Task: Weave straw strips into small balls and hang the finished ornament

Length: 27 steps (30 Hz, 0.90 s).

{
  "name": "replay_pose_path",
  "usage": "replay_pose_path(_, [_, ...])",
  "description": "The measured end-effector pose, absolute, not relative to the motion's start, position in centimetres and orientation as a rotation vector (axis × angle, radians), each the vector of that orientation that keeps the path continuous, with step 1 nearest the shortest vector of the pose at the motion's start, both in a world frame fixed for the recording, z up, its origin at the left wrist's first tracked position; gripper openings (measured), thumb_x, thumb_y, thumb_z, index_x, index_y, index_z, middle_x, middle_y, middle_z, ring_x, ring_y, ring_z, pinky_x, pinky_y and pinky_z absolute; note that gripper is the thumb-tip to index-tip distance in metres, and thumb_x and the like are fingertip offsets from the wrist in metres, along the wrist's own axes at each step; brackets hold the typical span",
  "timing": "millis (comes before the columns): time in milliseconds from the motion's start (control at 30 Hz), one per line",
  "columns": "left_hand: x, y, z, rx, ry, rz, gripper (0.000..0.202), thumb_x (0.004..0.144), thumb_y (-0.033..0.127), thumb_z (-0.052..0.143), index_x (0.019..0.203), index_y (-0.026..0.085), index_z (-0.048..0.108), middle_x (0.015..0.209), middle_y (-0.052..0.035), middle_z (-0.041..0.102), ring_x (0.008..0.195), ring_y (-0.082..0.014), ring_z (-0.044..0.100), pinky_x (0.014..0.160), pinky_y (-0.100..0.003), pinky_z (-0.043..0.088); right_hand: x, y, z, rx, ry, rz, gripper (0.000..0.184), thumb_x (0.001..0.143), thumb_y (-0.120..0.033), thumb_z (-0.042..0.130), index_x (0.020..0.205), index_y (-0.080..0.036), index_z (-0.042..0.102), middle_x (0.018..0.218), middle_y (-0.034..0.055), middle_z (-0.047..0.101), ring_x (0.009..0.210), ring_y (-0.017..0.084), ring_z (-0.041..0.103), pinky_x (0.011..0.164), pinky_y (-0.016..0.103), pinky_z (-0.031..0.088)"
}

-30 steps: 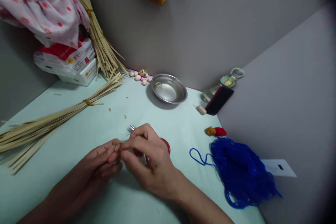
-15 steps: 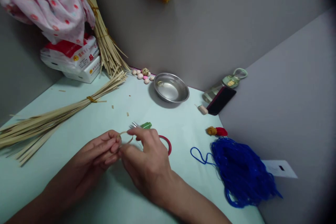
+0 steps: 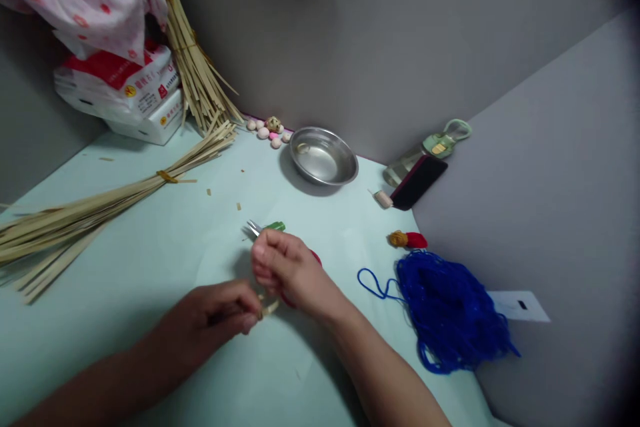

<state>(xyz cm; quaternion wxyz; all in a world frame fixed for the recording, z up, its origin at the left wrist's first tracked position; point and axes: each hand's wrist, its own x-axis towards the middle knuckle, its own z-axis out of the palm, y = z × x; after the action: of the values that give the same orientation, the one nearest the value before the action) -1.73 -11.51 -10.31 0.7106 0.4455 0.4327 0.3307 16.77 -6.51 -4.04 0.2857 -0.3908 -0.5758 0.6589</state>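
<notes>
My left hand (image 3: 220, 317) pinches a small curled strip of pale straw (image 3: 271, 308) between thumb and fingers, low over the table. My right hand (image 3: 287, 271) is closed in a fist just above and to the right of it; what its fingers hold, if anything, is hidden. Behind and under the right hand lies a pair of scissors (image 3: 254, 228). Their metal tips point to the upper left, and a bit of the red handle shows past the hand. A green object (image 3: 275, 227) lies beside the scissors, partly covered.
A tied straw bundle (image 3: 120, 195) lies at left; another straw bundle (image 3: 193, 67) leans on the wall by tissue packs (image 3: 145, 100). A metal bowl (image 3: 323, 170) and small egg-shaped pieces (image 3: 263, 133) stand behind. At right are blue yarn (image 3: 455, 313), a phone (image 3: 419, 183), a bottle (image 3: 403, 167) and a red-and-yellow tassel (image 3: 409, 239).
My right hand has drawn up and away from my left and closed into a fist. My left hand has moved right and lower, keeping the straw strip. The view has shifted slightly.
</notes>
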Motion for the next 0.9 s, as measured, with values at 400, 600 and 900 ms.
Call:
replay_pose_path(400, [-3.4, -9.1, -7.8, 0.279, 0.863, 0.958, 0.037, 0.069, 0.030, 0.110, 0.077, 0.015, 0.077, 0.083, 0.0028, 0.059, 0.059, -0.0053, 0.030, 0.053, -0.017, 0.052, 16.6, -5.8, -6.7, -0.975, -1.720, 1.105, 0.015, 0.105, -0.036, 0.067, 0.104, -0.023, 0.073, 0.095, 0.0040, 0.065, 0.087, 0.018, 0.062, 0.078, 0.031, 0.055])
replay_pose_path(600, [-2.8, -8.9, -7.8, 0.265, 0.850, 0.972, 0.040, 0.065, 0.029, 0.112, 0.074, 0.014, 0.076, 0.076, 0.0036, 0.057, 0.058, -0.0050, 0.033, 0.053, -0.016, 0.055, 15.7, -7.0, -8.4, -1.126, -2.364, 0.181, 0.026, 0.113, -0.016, 0.051, 0.109, -0.016, 0.076, 0.098, 0.0103, 0.066, 0.084, 0.021, 0.061, 0.072, 0.032, 0.055])
replay_pose_path(900, [-4.1, -8.9, -8.3, 0.640, 1.147, 1.058, 0.029, 0.068, 0.029, 0.103, 0.086, 0.021, 0.081, 0.090, -0.0029, 0.074, 0.070, -0.0130, 0.062, 0.063, -0.020, 0.059, 15.3, -8.8, -6.8, -1.011, -2.245, -0.022, 0.023, 0.107, -0.010, 0.057, 0.100, -0.022, 0.076, 0.118, 0.0098, 0.076, 0.104, 0.023, 0.065, 0.090, 0.035, 0.059])
